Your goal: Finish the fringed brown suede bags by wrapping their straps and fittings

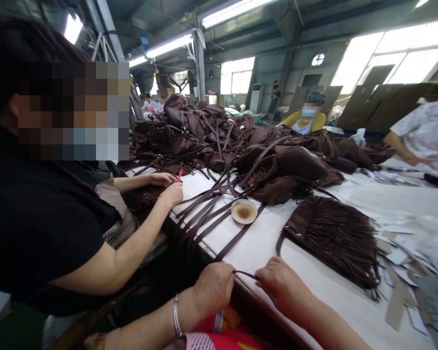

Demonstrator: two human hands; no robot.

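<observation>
Near the table's front edge, my left hand (216,287) and my right hand (279,282) are both closed on a thin dark brown strap (245,274). A short stretch of it spans the gap between them; the rest is hidden. A silver bangle (175,315) circles my left wrist. Beyond my right hand lies a dark brown fringed bag (328,238), its strap hanging toward the table's front. A small white dish (244,212) with brownish contents stands past my hands, beside several brown straps (208,209) draped over the edge.
A large heap of brown bags (204,131) covers the back of the white table (263,253). Paper and card scraps (401,262) lie at right. Close on my left, a co-worker's hand (172,193) holds a red tool (180,175). Other people work across the table.
</observation>
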